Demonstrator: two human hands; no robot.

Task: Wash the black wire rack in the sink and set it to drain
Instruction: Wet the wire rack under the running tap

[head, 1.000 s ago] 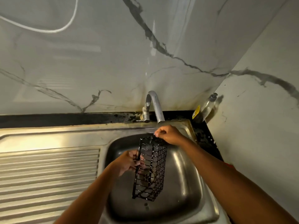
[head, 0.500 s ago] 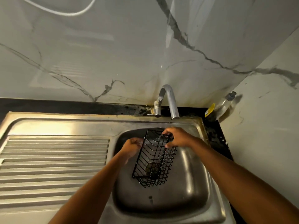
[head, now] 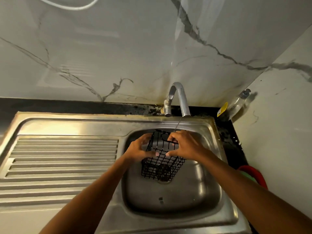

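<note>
Rack (head: 162,159) of black wire is held above the basin of a steel sink (head: 199,196), clear of the bottom and tilted, its upper end nearest the tap (head: 179,98). It is gripped from both sides. Left hand (head: 137,149): fingers are curled round the rack's left upper edge and the thumb is laid across the near face. Right hand (head: 184,146): fingers are hooked over the top rim and the thumb is pressed on the near face, its tip just beside the left thumb. A thin stream of water (head: 178,123) is seen running from the spout down to the rack's top rim, at the fingers of the right hand. The drain (head: 164,180) is partly seen through the rack's lower mesh.

Ribbed drainboard (head: 64,159) is noted left of the basin, part of the same steel unit. A clear bottle (head: 237,105) with a yellow label is leaned in the corner behind the sink, right of the tap. A red and green object (head: 255,174) is partly hidden behind the right forearm and cannot be identified. A white cable (head: 70,7) is looped on the marbled wall at the top.
</note>
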